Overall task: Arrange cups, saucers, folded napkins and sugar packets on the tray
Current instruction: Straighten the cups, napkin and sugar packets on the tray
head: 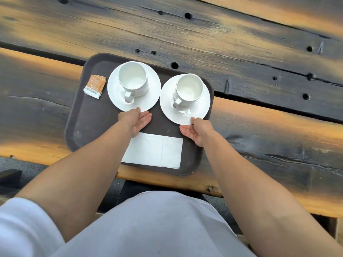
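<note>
The left hand [136,120] lies open, fingers [147,116] straight and together, with the thumb touching the near rim of the left saucer [115,93]. The left cup [132,78] stands just beyond the thumb. The right hand [195,129] is open too, thumb on the rim of the right saucer [185,115], fingers loosely together below it. Whether they touch the tray [78,127] cannot be told. The right cup [188,88] sits beyond. The napkin [157,151] lies nearer than both palms, one corner hidden under the left wrist. The packets [94,86], left of the left fingers, are stacked; their count and print are unclear.
</note>
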`<state>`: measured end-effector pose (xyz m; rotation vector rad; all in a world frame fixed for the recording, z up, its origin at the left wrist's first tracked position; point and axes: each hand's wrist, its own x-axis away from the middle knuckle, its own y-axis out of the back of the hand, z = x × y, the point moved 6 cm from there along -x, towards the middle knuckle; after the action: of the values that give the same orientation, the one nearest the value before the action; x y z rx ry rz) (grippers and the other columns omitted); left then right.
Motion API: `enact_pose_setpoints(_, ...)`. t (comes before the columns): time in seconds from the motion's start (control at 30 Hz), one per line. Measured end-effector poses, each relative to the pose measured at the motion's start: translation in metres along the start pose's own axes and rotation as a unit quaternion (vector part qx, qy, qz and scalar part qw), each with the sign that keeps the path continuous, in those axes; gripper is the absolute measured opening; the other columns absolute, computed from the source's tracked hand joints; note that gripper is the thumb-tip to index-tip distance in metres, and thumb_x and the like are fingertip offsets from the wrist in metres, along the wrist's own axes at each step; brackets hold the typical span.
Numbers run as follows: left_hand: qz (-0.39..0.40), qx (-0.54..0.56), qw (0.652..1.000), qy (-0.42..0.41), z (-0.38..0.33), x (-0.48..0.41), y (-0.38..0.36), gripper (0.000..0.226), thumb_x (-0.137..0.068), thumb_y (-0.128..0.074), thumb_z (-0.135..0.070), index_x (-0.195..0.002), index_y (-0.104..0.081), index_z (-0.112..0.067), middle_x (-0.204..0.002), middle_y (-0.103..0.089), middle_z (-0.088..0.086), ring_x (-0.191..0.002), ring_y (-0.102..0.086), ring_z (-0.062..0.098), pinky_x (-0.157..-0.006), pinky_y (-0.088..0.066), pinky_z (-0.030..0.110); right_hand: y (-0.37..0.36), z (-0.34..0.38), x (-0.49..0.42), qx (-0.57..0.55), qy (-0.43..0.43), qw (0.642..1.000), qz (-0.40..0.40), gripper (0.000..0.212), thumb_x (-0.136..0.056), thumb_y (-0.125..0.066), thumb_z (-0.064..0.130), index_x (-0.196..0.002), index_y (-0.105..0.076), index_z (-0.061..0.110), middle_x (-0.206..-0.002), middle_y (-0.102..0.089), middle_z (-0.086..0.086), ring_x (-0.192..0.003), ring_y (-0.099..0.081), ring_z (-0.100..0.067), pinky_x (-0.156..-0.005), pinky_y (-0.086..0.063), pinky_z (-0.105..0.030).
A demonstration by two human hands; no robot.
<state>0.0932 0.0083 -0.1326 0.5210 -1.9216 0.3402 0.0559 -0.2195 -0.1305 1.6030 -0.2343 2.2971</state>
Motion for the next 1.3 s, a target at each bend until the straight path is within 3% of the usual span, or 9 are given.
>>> enact_pose_setpoints(0.3,0.02,-0.042,0.999,-0.008,0.004,-0.001,0.003,0.027,-0.104,-0.05,-0.019,-0.125,-0.052,-0.001,-0.099,-0.071,0.011,-0.086,-0.074,0.023,-0.078,-0.06,0.035,0.005,-0.007,0.004,-0.045,0.014,0.999,0.002,0.039,-0.101,-0.053,0.028,-0.118,-0.057,-0.006,-0.085,-0.071,-0.019,-0.072,-0.072,-0.024,-0.06,-0.06,-0.028)
enact_pose_setpoints(0.47,0.007,-0.112,0.994,0.013,0.006,0.011,0.003,0.038,-0.099,-0.058,-0.04,-0.103,-0.057,-0.002,-0.098,-0.072,0.011,-0.084,-0.074,0.024,-0.073,-0.06,0.035,0.018,-0.003,0.009,0.093,0.049,0.993,-0.052,0.045,-0.097,-0.057,0.039,-0.092,-0.062,-0.005,-0.082,-0.073,-0.02,-0.062,-0.071,-0.027,-0.059,-0.062,-0.032)
enact_pose_setpoints(0.67,0.071,-0.201,0.977,-0.03,0.011,0.032,-0.025,0.023,-0.098,-0.062,-0.027,-0.103,-0.061,-0.005,-0.098,-0.071,0.01,-0.084,-0.072,0.023,-0.074,-0.059,0.034,0.023,0.016,0.024,0.144,0.158,0.967,-0.138,0.03,-0.095,-0.049,0.023,-0.071,-0.058,0.007,-0.06,-0.064,-0.008,-0.045,-0.053,-0.02,-0.043,-0.044,-0.027)
enact_pose_setpoints(0.73,0.078,-0.222,0.968,-0.082,0.009,0.039,-0.04,0.017,-0.096,-0.063,-0.021,-0.104,-0.061,-0.006,-0.095,-0.07,0.009,-0.079,-0.071,0.021,-0.073,-0.061,0.031,0.02,0.022,0.029,0.128,0.182,0.967,-0.127,0.022,-0.094,-0.05,0.022,-0.077,-0.055,0.008,-0.063,-0.066,-0.007,-0.045,-0.053,-0.019,-0.044,-0.046,-0.028)
enact_pose_setpoints(0.83,0.068,-0.248,0.951,-0.17,-0.002,0.041,-0.061,0.01,-0.093,-0.064,-0.016,-0.084,-0.063,-0.011,-0.089,-0.069,0.009,-0.07,-0.068,0.021,-0.074,-0.062,0.034,0.017,0.033,0.032,0.116,0.206,0.963,-0.126,0.015,-0.094,-0.053,0.021,-0.084,-0.051,0.011,-0.076,-0.071,-0.009,-0.045,-0.058,-0.018,-0.046,-0.05,-0.028)
enact_pose_setpoints(0.93,0.013,-0.311,0.91,-0.274,-0.023,0.033,-0.072,0.018,-0.088,-0.062,-0.015,-0.073,-0.064,-0.025,-0.082,-0.07,0.001,-0.081,-0.071,0.024,-0.083,-0.061,0.041,0.015,0.044,0.033,0.1,0.22,0.963,-0.116,0.014,-0.092,-0.057,0.018,-0.104,-0.052,0.011,-0.091,-0.07,-0.013,-0.054,-0.065,-0.02,-0.051,-0.055,-0.03)
enact_pose_setpoints(1.07,0.057,-0.359,0.879,-0.309,-0.041,0.028,-0.091,0.041,-0.084,-0.052,-0.002,-0.105,-0.065,-0.035,-0.101,-0.066,-0.004,-0.104,-0.067,0.025,-0.09,-0.058,0.044,0.009,0.063,0.029,0.142,0.273,0.949,-0.073,0.062,-0.086,-0.067,0.011,-0.142,-0.042,0.024,-0.118,-0.058,-0.007,-0.091,-0.068,-0.025,-0.066,-0.061,-0.033)
enact_pose_setpoints(1.17,0.138,-0.425,0.84,-0.307,-0.04,0.032,-0.108,0.071,-0.079,-0.052,0.005,-0.135,-0.056,-0.038,-0.132,-0.06,0.0,-0.126,-0.055,0.018,-0.093,-0.057,0.045,0.0,0.077,0.029,0.184,0.298,0.936,-0.04,0.087,-0.07,-0.074,0.012,-0.144,-0.038,0.041,-0.128,-0.055,-0.001,-0.114,-0.06,-0.027,-0.08,-0.061,-0.044)
enact_pose_setpoints(1.3,0.181,-0.439,0.822,-0.315,-0.039,0.04,-0.118,0.077,-0.066,-0.057,-0.01,-0.133,-0.054,-0.048,-0.132,-0.063,-0.005,-0.126,-0.057,0.013,-0.1,-0.052,0.047,-0.005,0.085,0.024,0.212,0.297,0.931,-0.019,0.096,-0.063,-0.072,0.012,-0.144,-0.034,0.046,-0.131,-0.052,0.009,-0.12,-0.057,-0.027,-0.093,-0.055,-0.051)
